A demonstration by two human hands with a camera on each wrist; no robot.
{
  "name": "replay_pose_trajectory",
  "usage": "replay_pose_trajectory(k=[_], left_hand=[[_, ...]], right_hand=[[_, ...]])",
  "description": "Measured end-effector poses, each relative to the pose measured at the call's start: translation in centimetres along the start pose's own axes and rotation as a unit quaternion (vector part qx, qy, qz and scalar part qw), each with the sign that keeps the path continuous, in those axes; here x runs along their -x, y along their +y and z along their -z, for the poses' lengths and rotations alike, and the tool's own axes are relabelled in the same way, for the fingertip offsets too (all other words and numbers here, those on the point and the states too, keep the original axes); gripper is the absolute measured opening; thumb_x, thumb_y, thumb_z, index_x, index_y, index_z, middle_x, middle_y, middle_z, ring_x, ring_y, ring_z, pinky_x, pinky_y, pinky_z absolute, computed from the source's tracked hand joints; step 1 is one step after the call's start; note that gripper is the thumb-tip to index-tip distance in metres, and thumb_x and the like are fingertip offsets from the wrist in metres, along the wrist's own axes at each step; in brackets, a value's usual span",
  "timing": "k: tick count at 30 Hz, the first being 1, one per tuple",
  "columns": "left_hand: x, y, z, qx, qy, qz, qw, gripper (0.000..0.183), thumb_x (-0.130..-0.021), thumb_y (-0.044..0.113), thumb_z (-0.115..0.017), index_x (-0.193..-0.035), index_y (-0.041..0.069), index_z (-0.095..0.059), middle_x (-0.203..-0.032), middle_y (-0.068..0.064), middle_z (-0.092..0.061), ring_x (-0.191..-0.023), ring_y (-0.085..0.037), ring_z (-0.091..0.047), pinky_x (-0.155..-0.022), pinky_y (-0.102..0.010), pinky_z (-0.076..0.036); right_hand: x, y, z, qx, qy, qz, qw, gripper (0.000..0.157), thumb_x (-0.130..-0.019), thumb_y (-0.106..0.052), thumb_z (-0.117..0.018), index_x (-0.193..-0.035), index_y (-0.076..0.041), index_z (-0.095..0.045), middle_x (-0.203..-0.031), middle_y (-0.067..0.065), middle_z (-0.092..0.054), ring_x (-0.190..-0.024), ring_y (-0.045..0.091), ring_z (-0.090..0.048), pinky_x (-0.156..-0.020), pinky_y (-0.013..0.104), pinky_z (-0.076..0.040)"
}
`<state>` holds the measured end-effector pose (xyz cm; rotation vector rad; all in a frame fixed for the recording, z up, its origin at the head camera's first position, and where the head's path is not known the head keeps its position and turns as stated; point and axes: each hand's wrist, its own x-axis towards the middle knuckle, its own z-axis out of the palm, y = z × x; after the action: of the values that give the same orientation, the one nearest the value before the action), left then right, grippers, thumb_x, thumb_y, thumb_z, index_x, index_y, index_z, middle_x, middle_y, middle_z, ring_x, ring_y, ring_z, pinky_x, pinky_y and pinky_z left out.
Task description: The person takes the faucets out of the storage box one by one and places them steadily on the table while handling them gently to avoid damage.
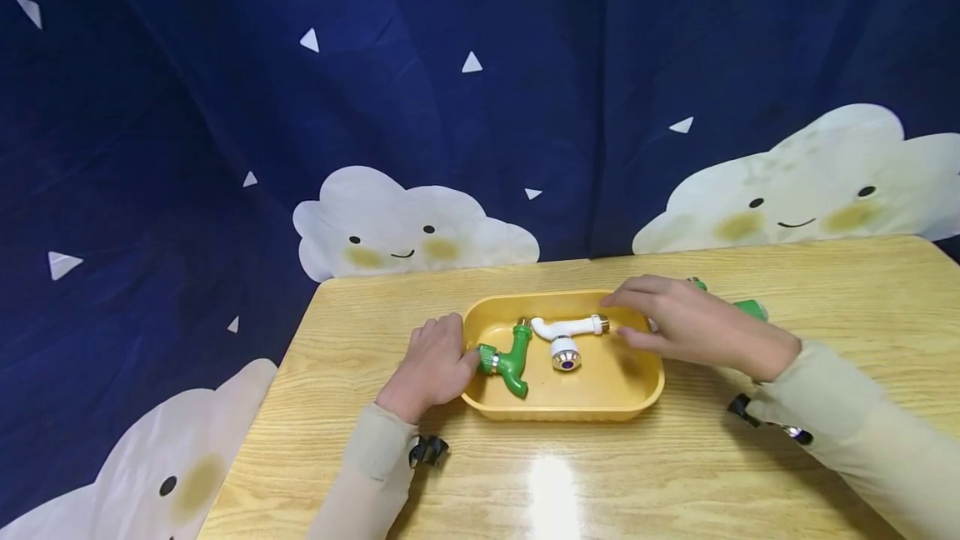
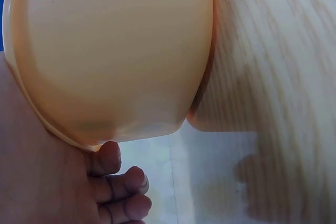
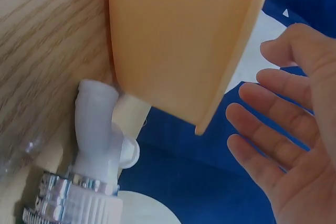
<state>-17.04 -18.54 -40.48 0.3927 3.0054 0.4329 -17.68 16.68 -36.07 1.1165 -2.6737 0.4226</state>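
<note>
A yellow plastic tray [image 1: 570, 414] with rounded ends stands on the table. Inside it lie a green tap [image 1: 516, 357] at the left and a white tap [image 1: 567, 329] with a chrome knob, nearer the middle. My left hand [image 1: 437, 361] grips the tray's left end, its thumb over the rim; in the left wrist view its fingers [image 2: 126, 187] curl beside the wall. Over the tray's right end hovers my right hand [image 1: 675, 323], fingers loosely spread and holding nothing. The right wrist view shows it apart from the rim.
Right of the tray, another white tap [image 3: 97, 135] with a chrome collar lies on the wooden table [image 1: 360, 323]. Green parts [image 1: 752, 309] show behind my right forearm, mostly hidden. A dark blue curtain [image 1: 450, 107] with clouds hangs behind the table's far edge.
</note>
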Motion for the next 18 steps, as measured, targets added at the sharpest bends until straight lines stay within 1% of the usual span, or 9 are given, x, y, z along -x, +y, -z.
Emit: replay_pose_trajectory(k=[3, 7, 18], left_hand=[[0.0, 0.0, 0.0, 0.000, -0.002, 0.000, 1.0000, 0.019, -0.092, 0.030, -0.053, -0.089, 0.013, -0.047, -0.082, -0.005, -0.046, -0.077, -0.024, -0.042, -0.074, -0.034, -0.031], [-0.1, 0.0, 0.0, 0.002, -0.005, 0.001, 1.0000, 0.019, -0.093, 0.030, -0.053, -0.089, 0.013, -0.046, -0.082, -0.005, -0.045, -0.078, -0.024, -0.042, -0.075, -0.034, -0.030], [-0.1, -0.1, 0.0, 0.001, -0.006, 0.002, 1.0000, 0.019, -0.093, 0.031, -0.053, -0.090, 0.013, -0.047, -0.082, -0.005, -0.045, -0.078, -0.023, -0.042, -0.075, -0.034, -0.031]], right_hand=[[-0.3, -0.1, -0.3, 0.001, 0.001, 0.008, 1.000, 0.033, -0.089, -0.022, -0.074, -0.120, -0.012, -0.074, -0.116, 0.005, -0.075, -0.098, 0.016, -0.070, -0.086, 0.038, -0.061], [-0.7, -0.2, -0.8, 0.002, 0.002, 0.016, 1.000, 0.033, -0.089, -0.021, -0.074, -0.121, -0.011, -0.074, -0.116, 0.005, -0.075, -0.102, 0.019, -0.071, -0.088, 0.040, -0.060], [-2.0, -0.4, -2.2, 0.004, -0.030, 0.009, 1.000, 0.035, -0.089, -0.023, -0.076, -0.122, -0.011, -0.073, -0.116, 0.005, -0.074, -0.103, 0.021, -0.070, -0.089, 0.041, -0.060]])
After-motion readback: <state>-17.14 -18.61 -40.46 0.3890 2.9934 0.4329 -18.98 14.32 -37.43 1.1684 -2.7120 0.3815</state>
